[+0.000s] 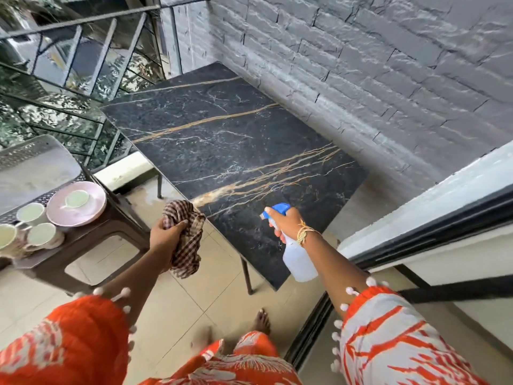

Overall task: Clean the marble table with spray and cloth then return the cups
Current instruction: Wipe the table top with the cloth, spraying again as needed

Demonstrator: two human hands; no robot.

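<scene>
Both of my hands are full: my right hand (286,222) is wrapped around the neck of the spray bottle (298,258), with a finger over the front of its blue trigger head, and my left hand (163,236) has its fingers curled into a bunched brown checked cloth (186,240). From my head view the bottle is clear plastic, tilted so that its body hangs down and back toward me while the nozzle points out over the near corner of the marble table (236,140). That table is dark with gold and white veins and stands along a grey stone wall (374,65). I see the cloth just at the table's near left edge, hanging down past my wrist, though I cannot tell whether it touches the top. Well to my left, the cups (41,234) are off the table, on a brown stool (91,245): three stand clustered together, and a fourth sits on a pink plate (83,215) just beside them. Behind the stool is a perforated metal chair (36,168), and beyond it a dark railing (83,51). Orange patterned sleeves with white pompoms cover my upper arms.
</scene>
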